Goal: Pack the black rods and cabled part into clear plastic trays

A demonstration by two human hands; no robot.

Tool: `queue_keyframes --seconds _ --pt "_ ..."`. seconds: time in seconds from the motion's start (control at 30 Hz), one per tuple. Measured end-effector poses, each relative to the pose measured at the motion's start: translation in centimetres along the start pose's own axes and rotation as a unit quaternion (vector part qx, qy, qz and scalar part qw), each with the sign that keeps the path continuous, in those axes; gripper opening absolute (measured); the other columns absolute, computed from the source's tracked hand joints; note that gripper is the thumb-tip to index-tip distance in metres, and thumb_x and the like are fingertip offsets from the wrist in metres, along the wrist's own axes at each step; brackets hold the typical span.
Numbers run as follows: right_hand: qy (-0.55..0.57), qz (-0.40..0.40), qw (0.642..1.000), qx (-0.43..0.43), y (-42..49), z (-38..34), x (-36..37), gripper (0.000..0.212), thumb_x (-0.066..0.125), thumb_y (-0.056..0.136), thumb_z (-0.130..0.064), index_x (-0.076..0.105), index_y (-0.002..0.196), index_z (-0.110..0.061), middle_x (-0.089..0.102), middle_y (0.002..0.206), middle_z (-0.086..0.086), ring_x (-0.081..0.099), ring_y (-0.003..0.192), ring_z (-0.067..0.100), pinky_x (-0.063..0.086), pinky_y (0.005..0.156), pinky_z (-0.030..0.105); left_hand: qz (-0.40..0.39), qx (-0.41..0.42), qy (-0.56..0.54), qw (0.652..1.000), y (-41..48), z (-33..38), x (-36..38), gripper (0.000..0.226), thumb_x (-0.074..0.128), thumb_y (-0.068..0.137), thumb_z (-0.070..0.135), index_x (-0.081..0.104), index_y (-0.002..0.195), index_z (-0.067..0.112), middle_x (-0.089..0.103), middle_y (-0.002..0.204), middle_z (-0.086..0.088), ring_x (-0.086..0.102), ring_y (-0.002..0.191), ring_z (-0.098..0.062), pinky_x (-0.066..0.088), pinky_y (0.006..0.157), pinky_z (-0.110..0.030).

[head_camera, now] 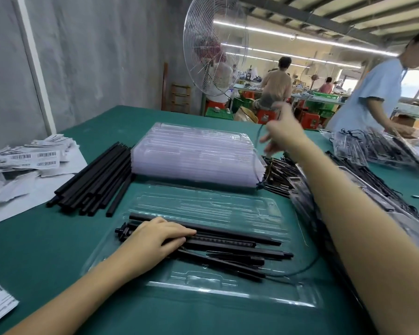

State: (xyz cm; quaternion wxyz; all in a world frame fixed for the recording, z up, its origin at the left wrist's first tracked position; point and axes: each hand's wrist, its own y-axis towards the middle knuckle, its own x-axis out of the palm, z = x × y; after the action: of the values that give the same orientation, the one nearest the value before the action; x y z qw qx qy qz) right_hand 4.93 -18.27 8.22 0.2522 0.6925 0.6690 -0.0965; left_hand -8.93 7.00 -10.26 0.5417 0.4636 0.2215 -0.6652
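On the table point(58, 250) — one open tray point(203, 288) | left hand point(155, 238): fingers point(179, 232) flat on rods point(240, 240) | right hand point(283, 131): raised, blurred; hold unclear

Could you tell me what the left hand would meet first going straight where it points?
The left hand likely slides along the long black rods, then meets the clear plastic tray.

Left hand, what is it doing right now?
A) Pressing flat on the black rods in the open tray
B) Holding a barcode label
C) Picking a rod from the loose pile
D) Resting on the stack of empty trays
A: the left hand lies with straight fingers on the black rods in the open clear tray, while the right hand holds up the thin cable.
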Motion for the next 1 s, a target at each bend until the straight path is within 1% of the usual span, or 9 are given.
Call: queue_keyframes --seconds 0.07,0.17,0.23,0.33,0.57,0.63,0.8,0.9,1.0 --pt "0.222 0.027 0.974 -0.044 -0.4 -1.5 -2.9 0.048 0.041 0.091 0.007 0.039 0.128 -0.023 0.059 0.093 0.014 0.057 0.047 0.012 0.050 0.043 0.024 0.001 -0.003 -0.002 1.000 0.0 -0.1 0.0 0.031 0.048 0.095 0.043 0.041 0.104 0.072 0.045 0.106 0.049 0.041 0.106 0.011 0.036 0.100 -0.027" --pt "0.372 0.116 0.914 -0.112 -0.7 -3.2 -5.4 0.034 0.041 0.096 -0.002 0.035 0.121 -0.024 0.063 0.091 0.006 0.062 0.062 0.014 0.055 0.058 0.029 -0.001 -0.002 -0.004 1.000 -0.1 -0.1 0.2 0.031 0.049 0.095 0.042 0.041 0.105 0.071 0.045 0.106 0.049 0.042 0.106 0.010 0.036 0.101 -0.028" --pt "0.331 0.100 0.933 -0.102 -1.0 -4.7 -5.3 0.030 0.045 0.097 -0.010 0.036 0.125 -0.014 0.065 0.098 0.005 0.064 0.073 0.017 0.058 0.072 0.037 0.003 -0.001 -0.006 1.000 0.0 0.1 0.2 0.031 0.050 0.095 0.041 0.043 0.106 0.069 0.046 0.106 0.048 0.043 0.107 0.010 0.036 0.101 -0.027" --pt "0.160 -0.058 0.979 -0.115 -2.3 -7.5 -2.7 0.017 0.054 0.092 -0.011 0.049 0.108 -0.009 0.060 0.115 0.013 0.065 0.070 0.017 0.058 0.073 0.037 0.004 -0.006 -0.005 1.000 -0.1 0.0 0.1 0.032 0.050 0.095 0.041 0.043 0.105 0.070 0.045 0.103 0.051 0.042 0.106 0.012 0.036 0.100 -0.026" --pt "0.255 -0.334 0.859 -0.291 -7.9 -12.3 3.5 0.042 0.046 0.095 -0.003 0.039 0.137 -0.001 0.063 0.091 0.008 0.057 0.065 0.015 0.047 0.055 0.023 0.002 -0.012 -0.009 1.000 0.1 0.1 0.1 0.031 0.049 0.095 0.042 0.044 0.107 0.070 0.045 0.103 0.052 0.040 0.103 0.014 0.036 0.099 -0.025" --pt "0.254 -0.352 0.850 -0.299 -9.9 -12.2 4.9 0.040 0.044 0.096 -0.004 0.038 0.135 -0.001 0.065 0.090 0.008 0.056 0.059 0.015 0.043 0.045 0.022 0.006 -0.009 -0.004 1.000 0.1 -0.1 0.0 0.031 0.050 0.095 0.042 0.044 0.109 0.069 0.046 0.105 0.051 0.041 0.103 0.013 0.036 0.099 -0.024" --pt "0.061 -0.323 0.927 -0.178 -12.9 -7.8 7.3 0.017 0.053 0.095 -0.016 0.045 0.101 -0.002 0.068 0.082 0.012 0.047 0.044 0.016 0.032 0.032 0.023 0.005 0.002 -0.005 1.000 0.0 -0.5 0.1 0.031 0.049 0.096 0.041 0.045 0.108 0.069 0.046 0.105 0.052 0.041 0.104 0.012 0.035 0.097 -0.021" --pt "-0.106 -0.366 0.918 -0.109 -14.2 -3.7 7.6 0.021 0.060 0.091 -0.026 0.051 0.098 -0.007 0.060 0.071 0.010 0.047 0.045 0.018 0.036 0.035 0.022 0.016 0.005 0.011 1.000 0.3 -0.4 0.3 0.025 0.051 0.094 0.043 0.059 0.116 0.052 0.059 0.108 0.034 0.051 0.105 -0.003 0.038 0.092 -0.023" --pt "-0.113 -0.388 0.913 -0.056 -15.8 -0.1 7.1 0.020 0.070 0.082 -0.018 0.055 0.095 -0.017 0.058 0.080 0.013 0.051 0.050 0.018 0.042 0.037 0.022 0.006 -0.005 0.020 1.000 0.5 -0.5 0.3 0.040 0.041 0.084 0.049 0.064 0.115 0.040 0.058 0.101 0.031 0.052 0.099 -0.015 0.035 0.082 -0.026"
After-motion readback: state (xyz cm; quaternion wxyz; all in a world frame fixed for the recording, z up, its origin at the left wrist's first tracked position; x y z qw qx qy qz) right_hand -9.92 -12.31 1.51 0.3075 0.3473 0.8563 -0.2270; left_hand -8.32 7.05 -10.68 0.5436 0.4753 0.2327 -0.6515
